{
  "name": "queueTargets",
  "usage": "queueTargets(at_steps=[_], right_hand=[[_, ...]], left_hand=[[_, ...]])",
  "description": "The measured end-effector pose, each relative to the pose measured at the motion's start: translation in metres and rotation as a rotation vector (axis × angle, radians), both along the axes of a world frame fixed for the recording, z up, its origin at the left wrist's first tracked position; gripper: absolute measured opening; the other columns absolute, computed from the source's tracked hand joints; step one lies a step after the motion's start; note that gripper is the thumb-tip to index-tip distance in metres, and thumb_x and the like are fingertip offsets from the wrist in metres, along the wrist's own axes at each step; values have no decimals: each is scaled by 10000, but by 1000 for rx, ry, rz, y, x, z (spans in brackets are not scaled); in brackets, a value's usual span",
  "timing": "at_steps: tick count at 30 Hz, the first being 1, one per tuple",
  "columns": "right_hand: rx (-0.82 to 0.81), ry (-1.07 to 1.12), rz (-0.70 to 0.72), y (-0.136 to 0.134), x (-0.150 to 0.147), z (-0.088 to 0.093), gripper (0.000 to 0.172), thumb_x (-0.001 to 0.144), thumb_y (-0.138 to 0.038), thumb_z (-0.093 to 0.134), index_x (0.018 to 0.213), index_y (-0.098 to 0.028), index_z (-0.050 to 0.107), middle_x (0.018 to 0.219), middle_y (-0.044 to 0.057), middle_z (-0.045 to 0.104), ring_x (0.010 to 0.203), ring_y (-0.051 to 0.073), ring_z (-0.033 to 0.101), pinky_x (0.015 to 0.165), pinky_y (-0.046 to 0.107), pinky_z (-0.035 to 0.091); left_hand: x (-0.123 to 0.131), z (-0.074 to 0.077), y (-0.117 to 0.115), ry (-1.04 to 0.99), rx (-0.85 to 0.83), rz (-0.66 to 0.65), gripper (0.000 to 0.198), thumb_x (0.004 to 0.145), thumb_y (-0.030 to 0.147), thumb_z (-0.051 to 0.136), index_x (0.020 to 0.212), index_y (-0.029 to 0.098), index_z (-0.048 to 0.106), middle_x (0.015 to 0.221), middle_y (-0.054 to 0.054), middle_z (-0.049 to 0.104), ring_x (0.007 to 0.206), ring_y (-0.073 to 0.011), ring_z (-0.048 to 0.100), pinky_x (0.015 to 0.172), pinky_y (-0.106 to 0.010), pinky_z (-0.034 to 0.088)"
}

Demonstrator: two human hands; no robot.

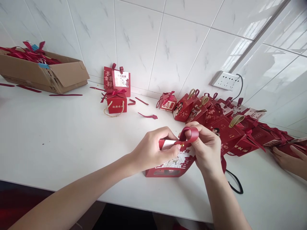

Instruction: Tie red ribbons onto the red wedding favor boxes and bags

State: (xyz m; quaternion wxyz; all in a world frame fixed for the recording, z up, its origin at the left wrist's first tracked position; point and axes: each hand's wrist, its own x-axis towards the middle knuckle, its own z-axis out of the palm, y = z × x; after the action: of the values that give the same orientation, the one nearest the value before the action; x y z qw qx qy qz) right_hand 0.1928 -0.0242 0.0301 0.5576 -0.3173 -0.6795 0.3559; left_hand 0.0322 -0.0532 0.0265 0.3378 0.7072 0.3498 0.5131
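Note:
My left hand (153, 148) and my right hand (207, 147) meet over a red and white gift box (171, 166) standing near the front edge of the white table (59, 140). The left fingers pinch the box's top flap. With thumb and fingers my right hand grips a red looped strap handle (190, 133) at the box top, beside a small gold stud. Both hands are closed on the box and its handle.
A cardboard carton (43, 72) of red straps sits back left. Finished red boxes (117, 91) stand against the tiled wall. A row of red boxes (216, 115) runs to the right. Loose red straps (147, 115) lie about. Another person's hand (287, 159) rests far right. A black cord (236, 183) lies under my right wrist.

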Motion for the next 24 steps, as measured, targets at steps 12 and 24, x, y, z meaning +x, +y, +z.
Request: queueTargets(at_steps=[12,24], right_hand=[[301,-257,-323,-5,-11,-9,203,834,-347,570,1004,-244,613,1114,86,524,1119,240,492,988,447,390],[8,-193,-160,-1,-14,-11,230,884,-401,502,886,-207,625,770,14,644,701,153,596,632,278,484]], left_hand=[[-13,-10,16,147,307,530,85,846,238,519,821,165,554,780,-28,589,735,-140,557,637,-258,464],[-15,-6,4,83,504,121,203,823,141,461,801,179,659,942,-71,630,854,-167,623,731,-305,536]])
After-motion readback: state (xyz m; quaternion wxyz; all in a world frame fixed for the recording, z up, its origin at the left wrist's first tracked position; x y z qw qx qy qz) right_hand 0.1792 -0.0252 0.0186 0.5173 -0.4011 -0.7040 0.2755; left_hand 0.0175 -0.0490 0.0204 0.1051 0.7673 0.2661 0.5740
